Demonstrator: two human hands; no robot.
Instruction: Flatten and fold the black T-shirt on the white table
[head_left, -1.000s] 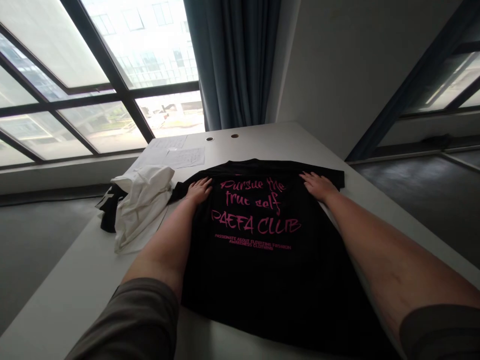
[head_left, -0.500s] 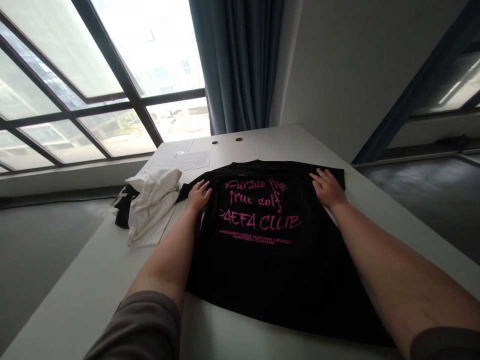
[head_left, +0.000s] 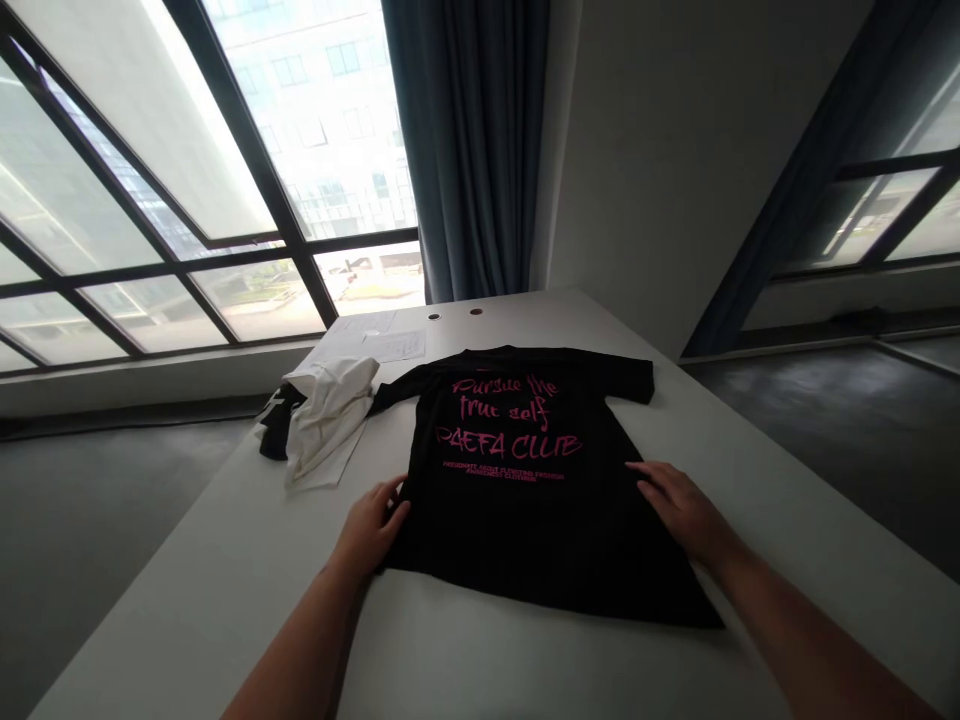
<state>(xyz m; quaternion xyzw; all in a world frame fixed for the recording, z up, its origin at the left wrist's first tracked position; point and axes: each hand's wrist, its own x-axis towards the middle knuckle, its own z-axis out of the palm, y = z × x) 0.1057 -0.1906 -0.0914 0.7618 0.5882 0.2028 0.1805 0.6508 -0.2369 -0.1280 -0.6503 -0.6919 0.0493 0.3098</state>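
Note:
A black T-shirt with pink lettering lies spread flat, its collar toward the far end and its hem toward me. My left hand rests at the shirt's left side edge, fingers apart and fingertips at the fabric. Over on the opposite side, my right hand touches the right side edge below the sleeve, its fingers stretched out. Neither hand grips the cloth. Both sleeves reach outward, and the left one ends close to a white garment.
The shirt lies on a white table. Beside the crumpled white garment is a black cloth. Sheets of paper and two round holes are farther back. A blue curtain and windows stand behind the table.
Both hands have moved from the shirt's shoulders and sleeves down along its sides toward me. The view has tilted up slightly. The shirt still lies flat.

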